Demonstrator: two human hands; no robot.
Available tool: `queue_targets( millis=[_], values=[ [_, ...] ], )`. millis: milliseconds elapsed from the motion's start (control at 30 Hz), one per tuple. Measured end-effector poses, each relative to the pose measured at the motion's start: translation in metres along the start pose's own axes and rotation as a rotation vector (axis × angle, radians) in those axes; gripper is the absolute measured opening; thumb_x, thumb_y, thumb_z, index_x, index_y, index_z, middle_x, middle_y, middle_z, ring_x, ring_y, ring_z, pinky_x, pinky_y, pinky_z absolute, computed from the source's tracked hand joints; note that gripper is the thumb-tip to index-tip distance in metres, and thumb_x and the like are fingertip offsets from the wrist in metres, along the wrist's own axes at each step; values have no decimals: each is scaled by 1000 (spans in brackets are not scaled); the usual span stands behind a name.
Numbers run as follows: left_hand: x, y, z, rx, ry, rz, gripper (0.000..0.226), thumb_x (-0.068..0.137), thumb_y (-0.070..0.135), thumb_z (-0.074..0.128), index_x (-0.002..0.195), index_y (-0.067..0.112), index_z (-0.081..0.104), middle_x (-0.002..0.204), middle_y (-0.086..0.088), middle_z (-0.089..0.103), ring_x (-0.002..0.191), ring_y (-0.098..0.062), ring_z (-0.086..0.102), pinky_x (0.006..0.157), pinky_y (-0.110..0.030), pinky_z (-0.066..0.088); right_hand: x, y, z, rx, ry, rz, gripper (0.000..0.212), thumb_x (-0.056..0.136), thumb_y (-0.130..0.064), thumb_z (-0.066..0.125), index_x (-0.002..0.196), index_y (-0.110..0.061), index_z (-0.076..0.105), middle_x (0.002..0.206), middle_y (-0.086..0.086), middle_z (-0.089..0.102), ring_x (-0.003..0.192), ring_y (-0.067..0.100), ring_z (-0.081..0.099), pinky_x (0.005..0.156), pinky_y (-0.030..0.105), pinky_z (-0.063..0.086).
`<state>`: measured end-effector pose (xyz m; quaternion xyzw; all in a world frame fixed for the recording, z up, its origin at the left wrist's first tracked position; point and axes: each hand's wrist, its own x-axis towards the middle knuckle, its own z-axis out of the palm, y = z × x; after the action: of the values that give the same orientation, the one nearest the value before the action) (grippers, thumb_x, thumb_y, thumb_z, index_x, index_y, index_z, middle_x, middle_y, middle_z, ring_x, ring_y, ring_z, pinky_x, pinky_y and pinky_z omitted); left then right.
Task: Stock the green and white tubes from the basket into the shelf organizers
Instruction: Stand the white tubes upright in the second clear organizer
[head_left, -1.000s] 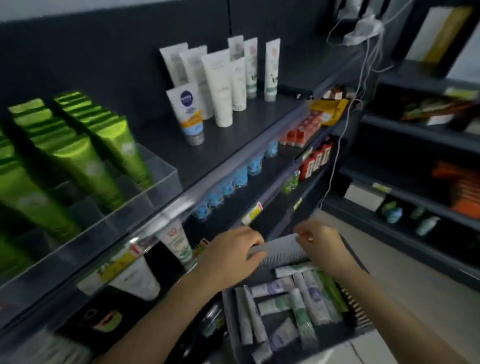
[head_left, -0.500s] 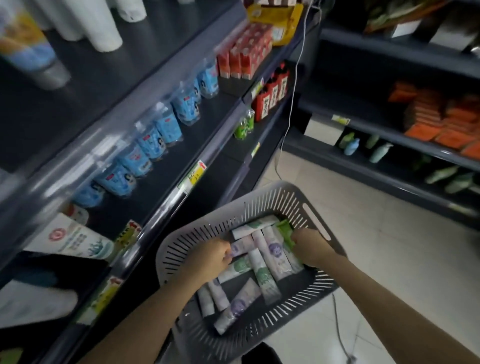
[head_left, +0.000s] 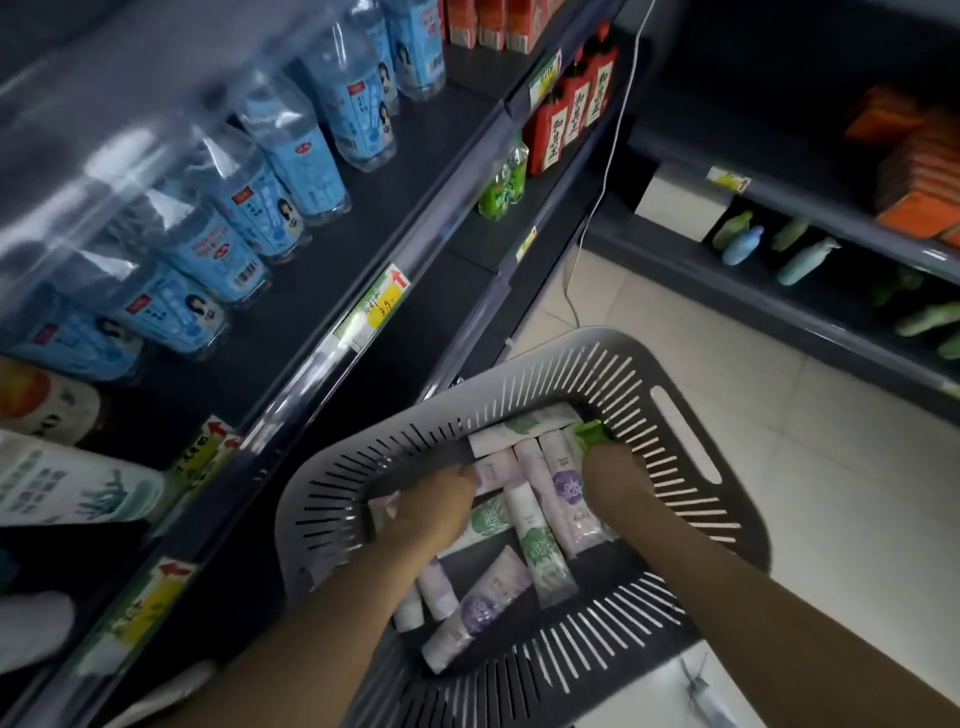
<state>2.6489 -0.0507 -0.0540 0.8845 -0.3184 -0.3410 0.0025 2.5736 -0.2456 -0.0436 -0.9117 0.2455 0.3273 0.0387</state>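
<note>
Inside the grey basket (head_left: 332, 483), the right hand (head_left: 610, 475) grips a green tube (head_left: 592, 432). The left hand (head_left: 441, 501) lies on white tubes (head_left: 540, 551), grip unclear.

Dark grey store shelving (head_left: 415, 218) runs along the left of the aisle, its front rails carrying yellow price labels (head_left: 382, 306). Blue-labelled water bottles (head_left: 311, 156) line one shelf, with red bottles (head_left: 566, 114) and green bottles (head_left: 501, 187) on a lower one. A white cable (head_left: 613, 156) hangs down to the pale tiled floor (head_left: 779, 441). At right, a second shelf unit (head_left: 779, 291) holds orange packs (head_left: 924, 171), a white box (head_left: 680, 202) and pastel bottles (head_left: 743, 244) in dim light.
</note>
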Motion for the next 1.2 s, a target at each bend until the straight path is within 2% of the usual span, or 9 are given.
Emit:
queue_targets(
  millis=[100, 300, 533, 700, 800, 867, 967, 1100, 1200],
  values=[
    [13, 2, 10, 66, 17, -4, 30, 92, 1, 41, 122, 5, 45, 122, -16, 48, 111, -34, 51, 87, -43, 45, 6, -4, 9, 41, -34, 18, 25, 91, -6, 48, 111, -4, 63, 117, 13, 63, 110, 27, 60, 88, 32, 50],
    [20, 2, 11, 155, 70, -14, 33, 92, 1, 48, 125, 4, 49, 123, -17, 50, 112, -32, 52, 90, -37, 44, 1, -10, 11, 171, 9, -23, 33, 90, -6, 50, 123, -3, 45, 120, 14, 61, 110, 28, 61, 87, 34, 50],
    [-16, 0, -23, -22, 99, -87, 37, 82, 3, 59, 117, 7, 50, 123, -15, 49, 113, -33, 51, 92, -40, 46, -21, -7, -31, 499, 79, -90, 19, 87, -16, 55, 104, -8, 57, 99, 10, 65, 91, 26, 62, 68, 25, 41],
    [-66, -2, -65, -362, 255, -144, 39, 77, 3, 58, 110, 11, 39, 99, -10, 63, 89, -27, 63, 61, -31, 43, -65, -21, -83, 644, 197, -183, 9, 82, -14, 62, 88, -12, 56, 79, 3, 58, 75, 20, 56, 58, 28, 39],
    [-99, 4, -98, -427, 354, -109, 37, 75, 9, 60, 107, 12, 41, 102, -6, 61, 93, -27, 61, 63, -27, 38, -98, -36, -125, 658, 274, -267, 21, 81, -18, 64, 70, -22, 47, 65, -5, 52, 66, 17, 51, 50, 22, 33],
    [-123, 7, -122, -451, 423, -88, 34, 77, 12, 59, 105, 13, 42, 102, -4, 57, 96, -28, 59, 64, -30, 39, -123, -45, -154, 704, 336, -322, 23, 82, -20, 65, 69, -20, 46, 61, -5, 50, 58, 15, 50, 45, 19, 32],
    [-161, 8, -158, -520, 570, -85, 32, 80, 18, 61, 106, 15, 44, 102, -5, 59, 92, -27, 58, 64, -29, 39, -159, -59, -197, 745, 435, -402, 20, 79, -23, 70, 76, -10, 55, 67, 2, 57, 62, 18, 54, 52, 28, 38],
    [-221, 5, -202, -582, 772, -63, 30, 85, 42, 59, 92, 19, 41, 87, 0, 56, 72, -17, 53, 56, -30, 37, -213, -77, -249, 810, 530, -562, 15, 76, -21, 75, 78, -16, 61, 71, 0, 65, 66, 15, 61, 63, 33, 48],
    [-271, -5, -225, -591, 934, -35, 31, 89, 44, 56, 86, 18, 39, 82, 2, 52, 70, -16, 47, 57, -28, 28, -251, -95, -280, 876, 558, -705, 17, 75, -18, 77, 88, -14, 66, 77, 1, 71, 73, 18, 66, 72, 39, 52]
  ],
)
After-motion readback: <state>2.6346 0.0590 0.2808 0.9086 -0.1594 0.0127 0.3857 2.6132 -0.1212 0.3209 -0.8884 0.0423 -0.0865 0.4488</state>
